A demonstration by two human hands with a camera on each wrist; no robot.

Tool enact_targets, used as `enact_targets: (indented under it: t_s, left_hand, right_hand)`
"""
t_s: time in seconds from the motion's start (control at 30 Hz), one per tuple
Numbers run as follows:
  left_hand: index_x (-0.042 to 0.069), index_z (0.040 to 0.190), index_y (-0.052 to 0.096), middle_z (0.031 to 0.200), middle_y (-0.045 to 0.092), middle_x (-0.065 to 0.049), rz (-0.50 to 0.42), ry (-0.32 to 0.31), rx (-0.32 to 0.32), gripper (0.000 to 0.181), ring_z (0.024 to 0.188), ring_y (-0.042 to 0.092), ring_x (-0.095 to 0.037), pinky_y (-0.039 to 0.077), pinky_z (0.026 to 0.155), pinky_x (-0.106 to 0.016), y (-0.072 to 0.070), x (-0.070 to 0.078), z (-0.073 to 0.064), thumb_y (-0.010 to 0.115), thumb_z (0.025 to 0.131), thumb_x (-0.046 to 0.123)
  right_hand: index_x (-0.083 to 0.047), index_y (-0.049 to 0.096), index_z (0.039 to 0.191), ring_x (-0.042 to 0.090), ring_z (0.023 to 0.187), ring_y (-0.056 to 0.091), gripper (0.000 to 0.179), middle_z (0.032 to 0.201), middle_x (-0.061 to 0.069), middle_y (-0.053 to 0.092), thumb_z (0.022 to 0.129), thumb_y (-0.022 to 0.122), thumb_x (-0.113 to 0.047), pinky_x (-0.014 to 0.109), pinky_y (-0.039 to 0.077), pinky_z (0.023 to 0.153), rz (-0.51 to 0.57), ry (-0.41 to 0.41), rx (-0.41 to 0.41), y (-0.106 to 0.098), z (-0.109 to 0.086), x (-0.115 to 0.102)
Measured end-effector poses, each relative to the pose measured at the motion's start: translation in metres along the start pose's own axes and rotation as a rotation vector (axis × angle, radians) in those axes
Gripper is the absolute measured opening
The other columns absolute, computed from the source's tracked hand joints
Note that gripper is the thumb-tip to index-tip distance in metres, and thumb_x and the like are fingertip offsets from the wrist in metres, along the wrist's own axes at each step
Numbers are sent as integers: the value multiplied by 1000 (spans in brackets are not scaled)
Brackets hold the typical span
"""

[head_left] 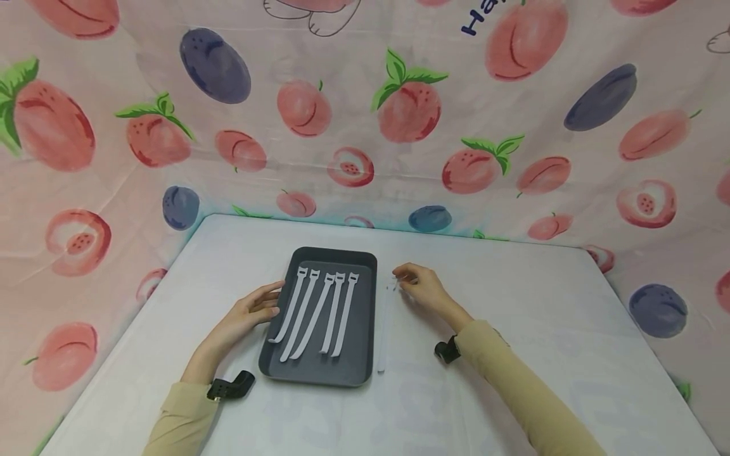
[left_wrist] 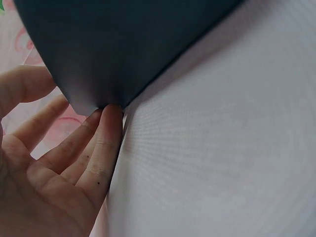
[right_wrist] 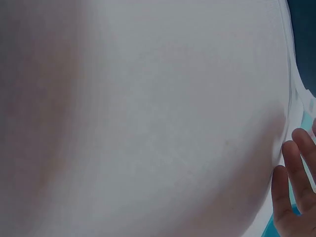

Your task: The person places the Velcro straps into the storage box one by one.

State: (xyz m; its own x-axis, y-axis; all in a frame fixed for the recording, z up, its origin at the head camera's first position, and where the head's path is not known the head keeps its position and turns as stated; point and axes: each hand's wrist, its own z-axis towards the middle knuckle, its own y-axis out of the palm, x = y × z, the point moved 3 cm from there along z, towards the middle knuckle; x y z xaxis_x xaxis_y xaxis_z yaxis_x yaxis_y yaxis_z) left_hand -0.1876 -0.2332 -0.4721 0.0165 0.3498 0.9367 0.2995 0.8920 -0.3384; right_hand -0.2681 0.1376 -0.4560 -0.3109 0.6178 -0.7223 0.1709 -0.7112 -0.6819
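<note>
A dark grey rectangular tray (head_left: 361,316) lies on the table, holding several white strap-like cable ties (head_left: 344,313) side by side, each with a notched head at the far end. My left hand (head_left: 248,311) rests its fairly straight fingers against the tray's left outer wall; the left wrist view shows these fingertips (left_wrist: 112,116) touching the tray's dark side (left_wrist: 113,49). Just right of the tray lies one more white cable tie (head_left: 384,332). At its far end my right hand (head_left: 423,288) pinches the head between thumb and forefinger. Other fingers (right_wrist: 296,165) of this hand stretch out loosely.
A white cloth covers the table (head_left: 530,354). Behind and around it hangs a pink curtain (head_left: 319,57) printed with peaches and blue plums. Both wrists carry small black cameras, one at the left sleeve (head_left: 182,411).
</note>
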Motion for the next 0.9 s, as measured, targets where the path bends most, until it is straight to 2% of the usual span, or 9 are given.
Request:
enact_targets:
  t_s: [0.2,0.43,0.63,0.9]
  left_hand:
    - [20,149,36,147,43,-22,-20,-7,0,58,135,43,-39,45,95,-21,1,1,1,58,96,23]
    - [20,149,36,146,43,-22,-13,-7,4,58,134,43,-40,46,101,-37,1,-1,2,58,96,23]
    - [21,149,36,146,44,-21,-19,-16,4,58,135,44,-39,45,96,-25,0,-3,3,59,96,24]
    - [23,148,37,147,44,-20,-15,-17,3,57,135,43,-39,45,100,-32,0,-3,2,59,96,26]
  right_hand:
    - [-3,65,114,32,101,65,24,110,16,69,90,60,-2,44,52,89,1,20,-11,3,1,1]
    - [-4,66,114,32,101,64,25,112,16,68,91,58,-4,44,51,90,-1,34,-28,3,2,-3]
    - [-2,67,112,31,96,65,24,110,18,68,90,57,-1,43,52,87,-14,14,-21,4,3,-5]
    - [-3,68,111,31,95,66,24,108,17,70,89,57,-1,42,53,85,8,48,-14,7,3,-8]
